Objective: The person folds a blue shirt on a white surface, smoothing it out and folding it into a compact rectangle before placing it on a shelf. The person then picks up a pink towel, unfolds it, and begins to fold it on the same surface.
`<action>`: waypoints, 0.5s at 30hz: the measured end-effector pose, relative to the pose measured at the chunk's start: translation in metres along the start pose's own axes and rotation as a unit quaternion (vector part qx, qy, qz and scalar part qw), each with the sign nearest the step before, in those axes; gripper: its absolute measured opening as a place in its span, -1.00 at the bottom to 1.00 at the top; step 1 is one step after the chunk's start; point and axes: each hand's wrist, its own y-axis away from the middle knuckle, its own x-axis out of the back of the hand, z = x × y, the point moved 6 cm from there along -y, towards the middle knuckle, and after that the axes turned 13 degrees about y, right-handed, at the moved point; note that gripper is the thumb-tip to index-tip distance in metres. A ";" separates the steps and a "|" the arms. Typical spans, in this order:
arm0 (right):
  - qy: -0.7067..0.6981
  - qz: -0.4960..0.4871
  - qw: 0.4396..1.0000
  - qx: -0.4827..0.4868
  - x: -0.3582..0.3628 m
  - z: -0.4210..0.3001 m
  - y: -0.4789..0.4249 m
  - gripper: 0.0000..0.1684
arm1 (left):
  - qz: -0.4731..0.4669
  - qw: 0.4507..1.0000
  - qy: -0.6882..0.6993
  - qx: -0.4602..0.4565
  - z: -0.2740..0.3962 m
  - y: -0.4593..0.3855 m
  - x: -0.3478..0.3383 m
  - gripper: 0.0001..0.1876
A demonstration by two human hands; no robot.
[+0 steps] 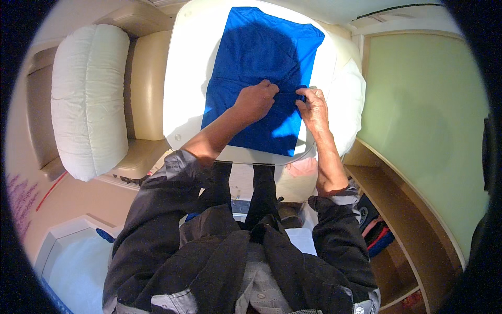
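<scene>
A blue cloth garment [259, 51] lies flat on the white tabletop [188, 70], a folded edge running across its middle. My left hand [257, 100] rests over the middle of the cloth, its curled fingers pinching the fabric near that fold. At the garment's right edge, my right hand [315, 108] pinches a small bunch of cloth between thumb and fingers. The fingertips of my left hand are partly hidden by the hand itself. Shadows from my head and arms darken much of the blue fabric.
A white pillow [90, 102] leans on a beige leather seat [147, 86] at left. Another white cushion [347, 106] stands right of the table. Further right are a pale green panel [419, 98] and a wooden shelf [392, 196] holding folded textiles [378, 235].
</scene>
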 end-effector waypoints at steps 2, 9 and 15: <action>0.033 -0.032 0.999 -0.008 0.001 -0.001 -0.001 -0.55 | -0.010 0.999 -0.042 0.010 0.002 -0.007 -0.007 -0.67; -0.002 -0.025 1.000 -0.010 -0.010 0.011 -0.006 -0.47 | -0.046 0.991 -0.123 0.025 0.013 -0.025 -0.014 -0.83; -0.058 -0.090 0.993 -0.044 -0.019 0.033 -0.010 -0.45 | -0.026 0.990 -0.123 -0.056 0.020 -0.028 -0.013 -0.86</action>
